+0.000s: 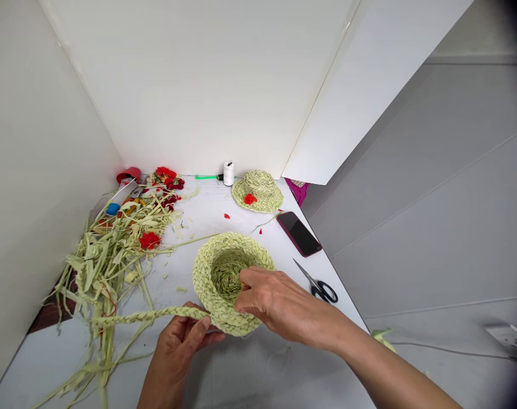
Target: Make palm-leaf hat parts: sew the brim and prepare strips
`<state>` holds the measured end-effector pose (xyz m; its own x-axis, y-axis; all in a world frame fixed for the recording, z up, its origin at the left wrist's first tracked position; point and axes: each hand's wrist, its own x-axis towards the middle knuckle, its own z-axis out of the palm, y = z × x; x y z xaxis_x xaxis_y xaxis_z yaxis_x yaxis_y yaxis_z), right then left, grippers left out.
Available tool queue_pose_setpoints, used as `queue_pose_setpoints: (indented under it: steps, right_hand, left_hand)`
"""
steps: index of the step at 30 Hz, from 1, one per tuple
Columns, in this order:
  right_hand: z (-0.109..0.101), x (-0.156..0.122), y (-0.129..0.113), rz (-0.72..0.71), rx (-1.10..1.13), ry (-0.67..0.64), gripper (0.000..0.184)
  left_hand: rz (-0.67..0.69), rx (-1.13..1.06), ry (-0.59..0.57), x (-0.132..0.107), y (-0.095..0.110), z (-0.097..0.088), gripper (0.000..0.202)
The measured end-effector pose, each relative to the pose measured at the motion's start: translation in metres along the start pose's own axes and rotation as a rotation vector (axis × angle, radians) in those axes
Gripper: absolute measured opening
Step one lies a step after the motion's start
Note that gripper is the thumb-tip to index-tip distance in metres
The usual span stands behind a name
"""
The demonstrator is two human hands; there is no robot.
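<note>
Left hand (pixel 186 338) clamps the braid (pixel 156 314) against the nearer hat (pixel 228 275), seemingly steadying both, while right hand (pixel 269 298) bends over it, grip unclear.

Leaf heap (pixel 90 275) bars left; passage between spool (pixel 228 174), large hat (pixel 204 270).

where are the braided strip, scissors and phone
Braided strip (pixel 150 314), head view: on the plaited stretch beside the left hand (pixel 186 337).
Scissors (pixel 316 284), head view: where blades meet handles.
Phone (pixel 300 234), head view: on the dark screen.
</note>
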<state>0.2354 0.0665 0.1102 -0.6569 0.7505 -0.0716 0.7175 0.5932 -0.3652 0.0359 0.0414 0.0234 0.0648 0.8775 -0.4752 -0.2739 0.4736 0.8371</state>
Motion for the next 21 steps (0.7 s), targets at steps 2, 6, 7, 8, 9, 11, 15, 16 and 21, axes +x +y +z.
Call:
queue_pose_setpoints:
  steps: [2, 6, 7, 8, 9, 11, 15, 16, 21]
  right_hand:
    - [0.000, 0.001, 0.001, -0.012, 0.008, -0.006, 0.027]
    - [-0.001, 0.004, 0.002, -0.040, 0.009, -0.026, 0.027]
    - [-0.001, 0.004, 0.003, -0.045, 0.007, -0.025, 0.027]
    - [-0.001, 0.004, 0.004, -0.049, 0.003, -0.021, 0.027]
    - [-0.002, 0.004, 0.004, -0.053, -0.001, -0.018, 0.028]
    - [-0.003, 0.004, 0.004, -0.055, -0.007, -0.024, 0.028]
    - [-0.006, 0.003, 0.002, -0.051, -0.037, -0.050, 0.027]
    - [-0.007, 0.003, 0.001, -0.056, -0.048, -0.053, 0.027]
    - [-0.010, 0.009, 0.002, -0.099, -0.050, -0.060, 0.028]
  left_hand:
    - [-0.002, 0.000, -0.006, 0.001, -0.001, 0.000, 0.036]
    - [0.011, 0.007, -0.016, 0.001, -0.003, -0.001, 0.034]
    - [0.014, 0.009, -0.025, 0.000, -0.003, -0.002, 0.034]
    - [0.015, 0.008, -0.032, -0.001, -0.003, -0.002, 0.034]
    - [0.013, 0.006, -0.039, -0.002, -0.002, -0.002, 0.035]
    - [0.001, 0.004, -0.049, -0.004, -0.001, -0.002, 0.036]
    - [0.043, 0.023, -0.114, -0.006, -0.001, 0.001, 0.028]
    - [0.061, 0.027, -0.131, -0.006, -0.001, 0.002, 0.027]
    - [0.045, 0.046, -0.128, -0.007, -0.001, 0.006, 0.028]
